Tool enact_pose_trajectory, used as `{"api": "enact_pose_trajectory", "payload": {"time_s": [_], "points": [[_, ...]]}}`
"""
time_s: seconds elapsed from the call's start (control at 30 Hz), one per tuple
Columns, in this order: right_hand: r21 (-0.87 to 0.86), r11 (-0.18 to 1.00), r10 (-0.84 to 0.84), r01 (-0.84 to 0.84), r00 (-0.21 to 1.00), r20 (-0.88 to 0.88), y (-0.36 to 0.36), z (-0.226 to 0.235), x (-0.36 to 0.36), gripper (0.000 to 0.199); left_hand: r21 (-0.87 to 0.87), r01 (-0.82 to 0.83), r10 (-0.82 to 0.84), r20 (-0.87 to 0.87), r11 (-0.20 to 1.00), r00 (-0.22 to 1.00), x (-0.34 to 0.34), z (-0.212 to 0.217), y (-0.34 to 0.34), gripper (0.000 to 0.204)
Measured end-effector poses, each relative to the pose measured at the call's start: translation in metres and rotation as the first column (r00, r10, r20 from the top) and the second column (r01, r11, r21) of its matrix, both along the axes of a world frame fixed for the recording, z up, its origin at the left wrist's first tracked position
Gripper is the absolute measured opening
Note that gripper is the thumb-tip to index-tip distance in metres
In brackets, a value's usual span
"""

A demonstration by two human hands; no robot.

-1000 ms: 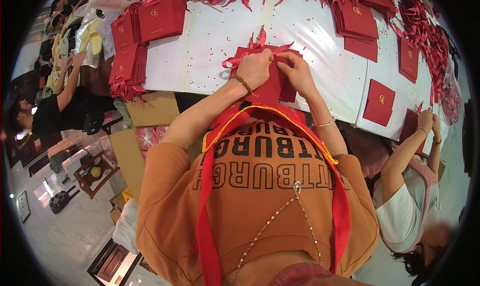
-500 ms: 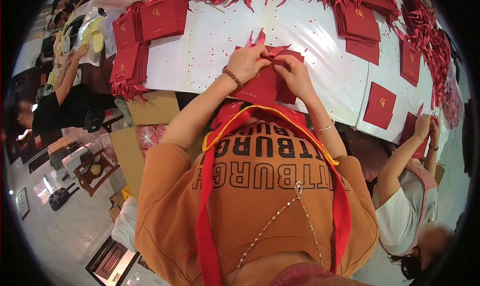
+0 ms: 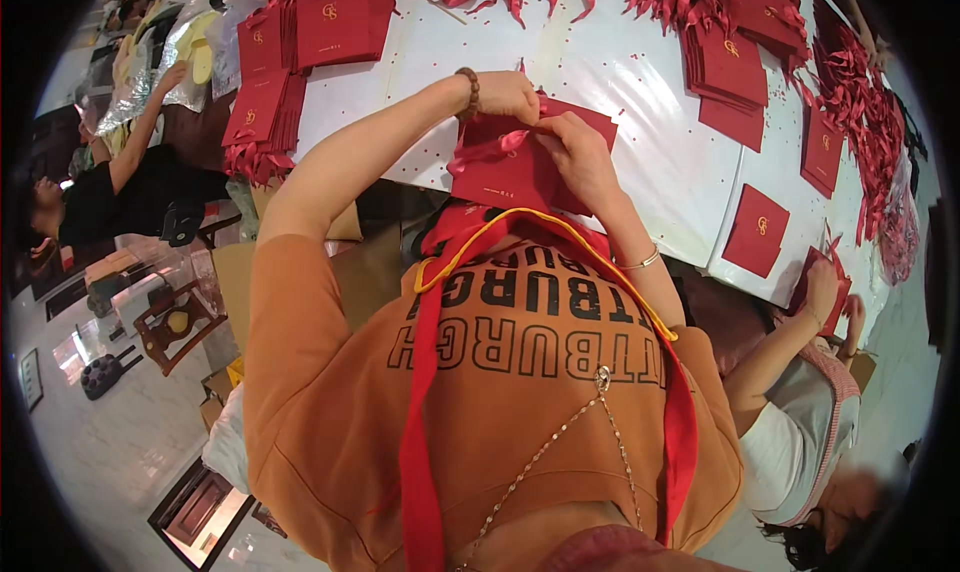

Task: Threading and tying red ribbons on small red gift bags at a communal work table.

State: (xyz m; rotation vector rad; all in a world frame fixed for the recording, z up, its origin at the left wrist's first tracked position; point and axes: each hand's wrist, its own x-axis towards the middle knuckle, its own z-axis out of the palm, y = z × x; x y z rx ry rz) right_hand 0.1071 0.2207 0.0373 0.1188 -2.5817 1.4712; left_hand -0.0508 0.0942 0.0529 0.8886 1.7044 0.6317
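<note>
Red paper bag (image 3: pixel 520 167) lies at the white table's (image 3: pixel 680 172) near edge, around mid-span. Left hand (image 3: pixel 508 96), fingers curled narrow, and right hand (image 3: pixel 580 152), fingers bent inward, sit close together there; can't tell what either pinches. Pink ribbon (image 3: pixel 490 152) crosses the bag. Left stack (image 3: pixel 265 112) and right stack (image 3: pixel 728 67) occupy the table's sides.

White-covered table (image 3: pixel 660 182), red bags (image 3: pixel 258 107) stacked left and right, heaped red ribbons (image 3: pixel 868 132)
</note>
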Motion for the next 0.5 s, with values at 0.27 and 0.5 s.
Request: {"api": "enact_pose_trajectory", "payload": {"time_s": [0.27,0.5], "points": [[-0.022,0.994,-0.103,0.103,0.995,-0.011,-0.002,0.0,0.005,0.014,0.01,-0.643,0.63,0.187,0.766,0.754,0.002,-0.018,0.002,0.017],[-0.008,0.991,-0.133,0.133,0.99,0.039,0.004,-0.004,0.006,0.015,0.177,-0.596,0.621,-0.163,0.783,0.767,-0.032,-0.032,-0.032,0.03]]}}
